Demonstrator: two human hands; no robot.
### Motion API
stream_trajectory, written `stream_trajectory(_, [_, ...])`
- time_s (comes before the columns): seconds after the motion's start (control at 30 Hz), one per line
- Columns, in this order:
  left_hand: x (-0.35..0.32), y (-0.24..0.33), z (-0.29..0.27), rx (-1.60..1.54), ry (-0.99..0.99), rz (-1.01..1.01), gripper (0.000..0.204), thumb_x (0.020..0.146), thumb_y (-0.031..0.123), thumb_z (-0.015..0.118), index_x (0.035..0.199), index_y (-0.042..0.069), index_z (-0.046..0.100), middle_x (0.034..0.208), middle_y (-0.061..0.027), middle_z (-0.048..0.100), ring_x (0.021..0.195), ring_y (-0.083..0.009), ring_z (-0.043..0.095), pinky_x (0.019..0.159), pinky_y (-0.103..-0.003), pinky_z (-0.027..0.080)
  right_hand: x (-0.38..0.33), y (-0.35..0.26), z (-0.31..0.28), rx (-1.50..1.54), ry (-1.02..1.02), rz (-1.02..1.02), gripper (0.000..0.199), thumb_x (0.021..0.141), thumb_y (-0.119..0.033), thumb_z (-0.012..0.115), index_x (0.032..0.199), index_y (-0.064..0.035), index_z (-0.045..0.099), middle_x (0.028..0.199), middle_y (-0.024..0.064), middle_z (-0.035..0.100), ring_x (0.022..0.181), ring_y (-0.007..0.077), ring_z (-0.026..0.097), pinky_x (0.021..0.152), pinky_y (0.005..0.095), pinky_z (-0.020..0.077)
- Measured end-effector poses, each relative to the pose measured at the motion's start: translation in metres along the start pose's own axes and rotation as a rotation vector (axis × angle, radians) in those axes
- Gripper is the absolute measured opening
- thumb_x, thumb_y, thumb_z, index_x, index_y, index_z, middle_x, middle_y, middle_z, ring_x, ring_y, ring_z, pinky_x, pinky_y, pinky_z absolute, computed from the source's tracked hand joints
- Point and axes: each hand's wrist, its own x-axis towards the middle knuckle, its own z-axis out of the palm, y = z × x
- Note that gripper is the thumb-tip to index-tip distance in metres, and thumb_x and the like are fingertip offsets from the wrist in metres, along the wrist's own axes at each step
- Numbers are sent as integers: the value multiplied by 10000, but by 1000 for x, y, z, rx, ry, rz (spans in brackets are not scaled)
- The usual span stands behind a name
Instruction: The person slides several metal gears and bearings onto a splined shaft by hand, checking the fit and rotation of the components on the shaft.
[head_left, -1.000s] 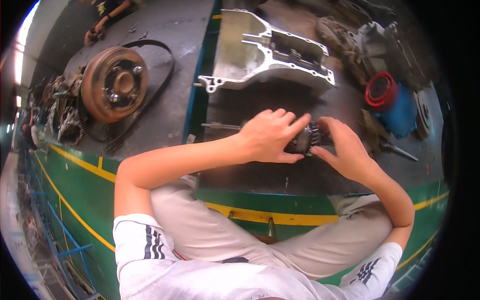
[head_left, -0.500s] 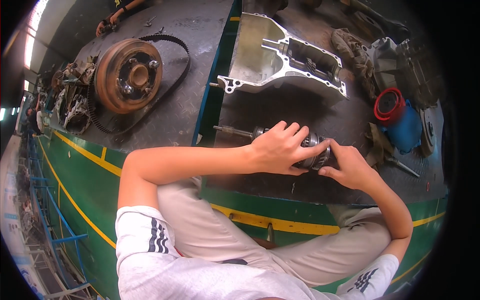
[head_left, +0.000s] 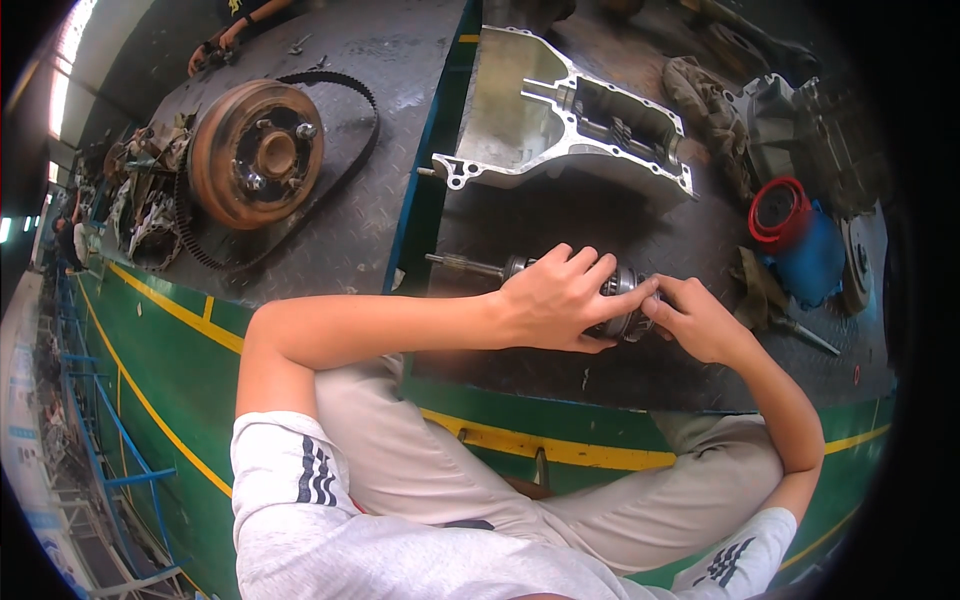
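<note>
A steel gear shaft (head_left: 468, 265) lies crosswise near the front of the dark metal table, its thin splined end pointing left and its gears toward the right. My left hand (head_left: 555, 300) is wrapped over the gears from above, hiding the middle of the shaft. At the right end my right hand (head_left: 695, 318) closes thumb and fingers on the last gear (head_left: 636, 326). Behind both hands sits an open silver gearbox housing (head_left: 560, 150), with a smaller gear (head_left: 621, 131) visible inside it.
A blue container with a red rim (head_left: 780, 215) stands at the right, near a brown rag (head_left: 705, 110) and a pointed metal tool (head_left: 805, 335). On the left table are a rusty brake drum (head_left: 225, 155) and a black toothed belt (head_left: 372, 140). Another person's hands (head_left: 215, 50) work at the far left.
My right hand has shifted slightly left, its fingers and thumb drawing closer together around the shaft's right end. The left hand has hardly moved.
</note>
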Motion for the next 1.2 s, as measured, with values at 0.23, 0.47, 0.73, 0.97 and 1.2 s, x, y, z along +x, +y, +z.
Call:
stream_trajectory(0.23, [1,-1,-1,0,-8,-3,940,829,601,859,1637,233,551,1215,-188,697,935,-300,685,742,-381,524,4,1,-8,159,-52,24,536,1002,-357,814,1323,20,609,863,149,739,761,211,675,748,359,547])
stream_trajectory(0.47, [1,-2,-2,-41,-16,-3,892,850,589,852,1603,206,567,1174,-213,697,961,-316,683,738,-401,528,-7,-3,10,-247,178,-274,904,812,-256,982,1476,-18,418,1026,255,798,1030,410,805,871,472,590])
stream_trajectory(0.73, [-2,1,0,-13,-25,-22,938,819,587,868,1624,211,567,1241,-195,706,966,-305,689,765,-388,532,0,-7,-7,-34,-24,-17,627,894,-301,915,1317,20,582,945,217,781,815,342,760,799,425,594])
stream_trajectory(0.97, [0,-1,-4,-15,-22,5,946,826,600,872,1628,204,565,1244,-194,715,971,-292,693,773,-384,539,-2,7,12,50,152,-281,512,970,-312,838,1287,16,604,889,183,773,753,265,742,718,378,566])
stream_trajectory(1.2, [3,1,-4,-28,-57,-16,956,824,587,880,1630,181,565,1257,-197,719,1003,-300,694,813,-397,552,-4,-9,-11,103,-53,94,439,1062,-370,734,1257,16,659,855,128,758,620,174,692,573,312,521])
